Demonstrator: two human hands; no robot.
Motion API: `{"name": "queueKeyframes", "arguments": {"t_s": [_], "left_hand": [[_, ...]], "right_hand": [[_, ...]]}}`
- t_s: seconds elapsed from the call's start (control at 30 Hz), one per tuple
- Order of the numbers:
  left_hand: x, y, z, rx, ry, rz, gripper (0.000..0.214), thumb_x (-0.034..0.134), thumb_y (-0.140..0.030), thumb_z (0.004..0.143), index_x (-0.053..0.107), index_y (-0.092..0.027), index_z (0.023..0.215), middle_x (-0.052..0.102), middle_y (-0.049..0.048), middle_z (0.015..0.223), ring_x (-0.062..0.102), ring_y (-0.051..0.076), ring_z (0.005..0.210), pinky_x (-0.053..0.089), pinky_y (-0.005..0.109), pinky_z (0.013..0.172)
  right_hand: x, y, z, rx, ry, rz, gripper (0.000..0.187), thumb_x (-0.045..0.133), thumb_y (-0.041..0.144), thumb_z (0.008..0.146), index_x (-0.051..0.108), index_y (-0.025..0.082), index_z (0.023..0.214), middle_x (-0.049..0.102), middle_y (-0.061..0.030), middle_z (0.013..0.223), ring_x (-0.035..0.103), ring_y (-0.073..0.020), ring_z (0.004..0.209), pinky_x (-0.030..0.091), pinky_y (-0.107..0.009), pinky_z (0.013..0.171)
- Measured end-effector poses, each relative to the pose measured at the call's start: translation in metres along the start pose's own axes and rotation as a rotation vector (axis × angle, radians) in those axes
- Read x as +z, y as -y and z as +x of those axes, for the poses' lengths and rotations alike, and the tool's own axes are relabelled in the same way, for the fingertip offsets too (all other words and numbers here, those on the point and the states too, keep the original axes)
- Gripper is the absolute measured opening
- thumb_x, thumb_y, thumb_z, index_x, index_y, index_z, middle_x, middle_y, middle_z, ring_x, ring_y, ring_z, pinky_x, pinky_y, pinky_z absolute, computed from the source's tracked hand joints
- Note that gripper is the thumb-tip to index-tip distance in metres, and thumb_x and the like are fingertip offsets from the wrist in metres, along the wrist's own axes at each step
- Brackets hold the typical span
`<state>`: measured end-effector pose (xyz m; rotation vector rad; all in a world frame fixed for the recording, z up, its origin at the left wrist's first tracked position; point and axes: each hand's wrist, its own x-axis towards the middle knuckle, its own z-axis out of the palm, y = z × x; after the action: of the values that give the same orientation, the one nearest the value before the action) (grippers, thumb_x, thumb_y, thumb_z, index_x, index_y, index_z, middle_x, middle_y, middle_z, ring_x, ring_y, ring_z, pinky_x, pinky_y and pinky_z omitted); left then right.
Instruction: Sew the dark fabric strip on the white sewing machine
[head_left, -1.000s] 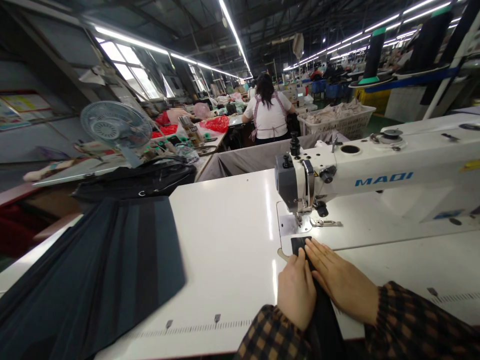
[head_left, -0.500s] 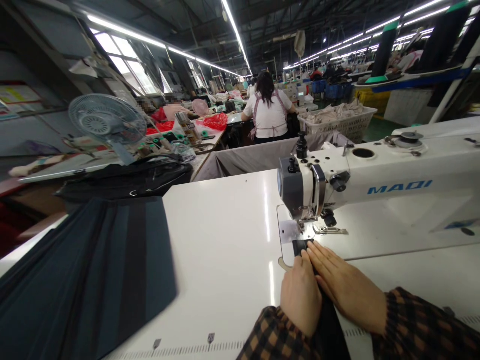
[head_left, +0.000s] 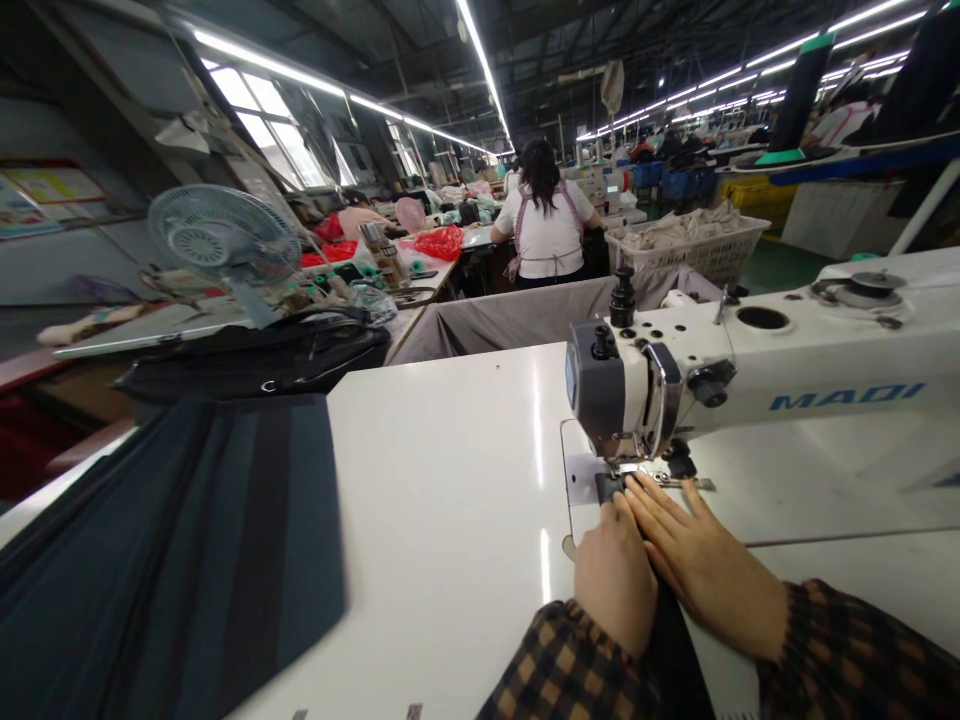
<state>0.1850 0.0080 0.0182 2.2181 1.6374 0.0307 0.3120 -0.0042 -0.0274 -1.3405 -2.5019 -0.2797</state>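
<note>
A strip of black fabric (head_left: 681,655) runs up the white table from the bottom edge, its far end at the needle area of a white sewing machine (head_left: 814,365). My left hand (head_left: 616,568) is closed on the strip's left side, its fingertips just short of the presser foot (head_left: 624,468). Flat on the strip's right side lies my right hand (head_left: 705,560), fingers stretched forward and thumb side partly hidden. The right fingertips are close to the small metal guide (head_left: 694,484) beside the needle plate. The needle itself is too small to make out.
Dark blue fabric panels (head_left: 202,540) lie on the table's left. Behind them are a black bag-like piece (head_left: 262,360) and a grey fan (head_left: 225,240). A co-worker (head_left: 549,225) sits ahead with back turned, near a white basket (head_left: 694,245) of beige cloth.
The strip's far end has moved forward to the presser foot, both hands moving with it. My right fingers have spread a little. The view has shifted slightly left.
</note>
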Motion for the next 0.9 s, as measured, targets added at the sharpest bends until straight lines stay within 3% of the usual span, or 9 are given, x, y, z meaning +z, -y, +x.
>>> {"name": "queueKeyframes", "arguments": {"t_s": [0.57,0.77,0.9], "left_hand": [[0.002,-0.001,0.008,-0.027,-0.037,0.03,0.048,0.036,-0.009,0.075,0.037,-0.007,0.123,0.053,0.0135,0.105,0.059,0.026,0.082,0.049,0.04,0.07],[0.004,0.0,-0.017,0.018,-0.024,-0.018,0.045,0.033,-0.008,0.077,0.041,-0.009,0.121,0.053,0.0128,0.105,0.056,0.023,0.087,0.047,0.035,0.076],[0.007,-0.002,-0.023,-0.008,-0.007,-0.015,0.047,0.034,-0.006,0.076,0.038,-0.008,0.124,0.051,0.0135,0.107,0.053,0.022,0.092,0.045,0.033,0.081]], "right_hand": [[0.009,-0.008,0.004,0.014,0.03,0.001,0.045,0.032,0.021,0.087,0.032,0.011,0.131,0.032,-0.0113,0.135,0.026,-0.0254,0.125,0.033,-0.049,0.097],[0.01,0.013,-0.019,0.059,-0.014,-0.026,0.045,0.034,0.023,0.087,0.035,0.006,0.128,0.034,-0.0143,0.133,0.03,-0.0225,0.123,0.038,-0.039,0.097],[0.009,0.022,-0.027,0.068,-0.032,-0.011,0.045,0.033,0.021,0.087,0.034,0.005,0.129,0.034,-0.0151,0.133,0.031,-0.0226,0.122,0.04,-0.039,0.095]]}}
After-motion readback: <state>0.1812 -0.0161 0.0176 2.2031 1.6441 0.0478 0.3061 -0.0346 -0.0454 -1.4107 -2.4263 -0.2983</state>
